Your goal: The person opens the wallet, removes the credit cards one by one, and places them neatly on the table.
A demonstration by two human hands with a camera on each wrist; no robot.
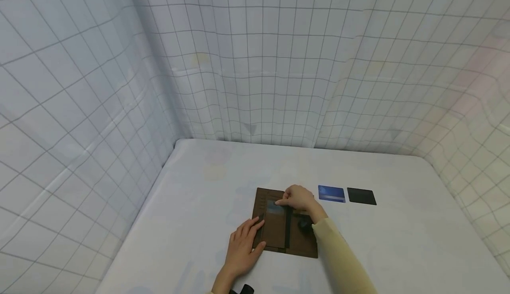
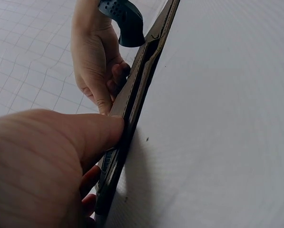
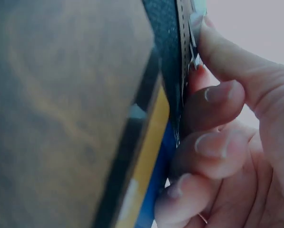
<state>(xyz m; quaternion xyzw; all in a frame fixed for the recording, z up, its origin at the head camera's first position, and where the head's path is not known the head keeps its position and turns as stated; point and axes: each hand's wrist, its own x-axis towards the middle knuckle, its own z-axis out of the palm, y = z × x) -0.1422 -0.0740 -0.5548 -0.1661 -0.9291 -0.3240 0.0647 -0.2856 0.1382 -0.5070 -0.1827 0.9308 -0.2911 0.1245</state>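
1. Lying open and flat on the white table [image 1: 191, 187], the brown wallet [image 1: 275, 234] sits near the front edge, apparently steadied so its card slots can be worked.
2. The left hand [image 1: 242, 249] rests on the wallet's left edge, fingers straight and thumb pressed to the side: an open, bracing grip, not curled round anything.
3. The right hand [image 1: 299, 199] pinches a bluish card [image 1: 276, 207] at the upper slots, fingers curled tightly on it.
4. A blue card [image 1: 331, 193] and a black card [image 1: 361, 195] lie just right of the wallet, apart from it.
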